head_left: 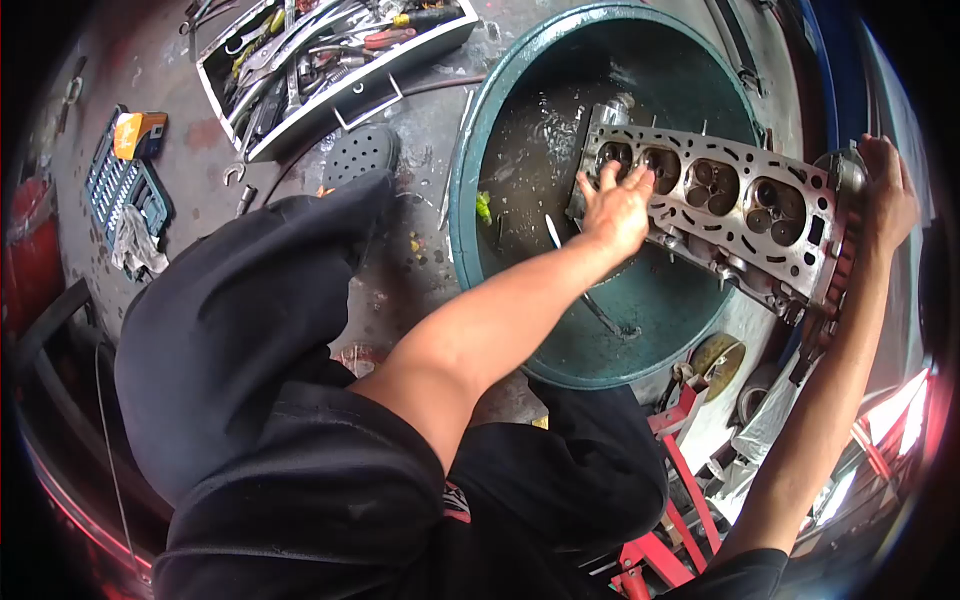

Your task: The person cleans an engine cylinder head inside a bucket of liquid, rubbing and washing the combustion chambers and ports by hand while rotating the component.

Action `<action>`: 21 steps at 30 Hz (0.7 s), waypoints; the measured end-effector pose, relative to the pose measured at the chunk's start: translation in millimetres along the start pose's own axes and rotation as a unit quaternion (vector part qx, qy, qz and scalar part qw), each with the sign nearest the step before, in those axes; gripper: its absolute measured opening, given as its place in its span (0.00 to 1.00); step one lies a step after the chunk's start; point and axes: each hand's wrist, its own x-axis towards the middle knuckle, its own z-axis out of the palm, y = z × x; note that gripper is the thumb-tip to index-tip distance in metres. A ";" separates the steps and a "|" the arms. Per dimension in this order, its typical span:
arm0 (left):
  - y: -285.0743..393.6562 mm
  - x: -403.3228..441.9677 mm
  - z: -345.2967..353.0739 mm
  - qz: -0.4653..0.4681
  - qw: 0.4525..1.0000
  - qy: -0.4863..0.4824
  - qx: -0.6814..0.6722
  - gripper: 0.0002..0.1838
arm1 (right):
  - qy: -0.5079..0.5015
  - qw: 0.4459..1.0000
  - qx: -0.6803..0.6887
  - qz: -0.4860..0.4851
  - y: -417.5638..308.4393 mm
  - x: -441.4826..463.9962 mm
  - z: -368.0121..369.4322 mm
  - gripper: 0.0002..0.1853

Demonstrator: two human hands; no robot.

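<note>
A metal cylinder head lies slanted over a round green tub, its flat face with the combustion chambers turned up toward me. Its left end is inside the tub and its right end sticks out past the rim. My left hand rests on the face near the left chambers, fingers spread and apart. At the far right end, my right hand is wrapped round the end of the cylinder head; some of its fingers are hidden. Dark liquid covers part of the tub's bottom.
A white drawer full of hand tools stands at the upper left. Beyond my knee lie a blue socket set case, an orange box and a rag. A red metal frame stands at the lower right.
</note>
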 end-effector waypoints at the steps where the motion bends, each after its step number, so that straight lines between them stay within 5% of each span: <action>1: 8.3 0.7 3.2 -0.037 0.999 -0.018 -0.012 0.33 | 0.006 1.000 -0.023 -0.011 -4.2 -3.1 4.0 0.19; 3: 14.8 -9.1 2.6 -0.067 0.994 -0.039 -0.079 0.33 | 0.023 0.998 -0.048 -0.016 -4.5 -3.6 1.4 0.19; 7: -13.0 0.2 9.0 0.061 0.995 0.026 0.069 0.33 | 0.004 0.999 -0.011 -0.030 7.6 1.0 0.9 0.20; 8: -5.7 -3.0 0.9 0.001 0.999 -0.022 -0.037 0.33 | 0.001 1.000 0.006 -0.028 6.9 1.5 3.2 0.20; 11: -15.6 -4.3 -2.7 0.021 0.995 -0.054 -0.076 0.32 | -0.005 0.999 0.031 -0.025 3.5 2.3 0.1 0.20; 13: -20.9 3.3 1.3 0.112 0.991 0.028 0.066 0.33 | 0.003 0.998 0.000 -0.060 2.7 1.5 1.6 0.21; 17: -16.5 -12.4 5.5 -0.002 0.995 -0.034 -0.090 0.33 | -0.010 0.999 0.014 -0.045 1.8 1.4 3.9 0.21; 21: -14.3 7.4 8.5 0.013 0.999 -0.020 -0.034 0.30 | -0.001 0.999 -0.005 -0.048 -8.0 -10.2 2.6 0.19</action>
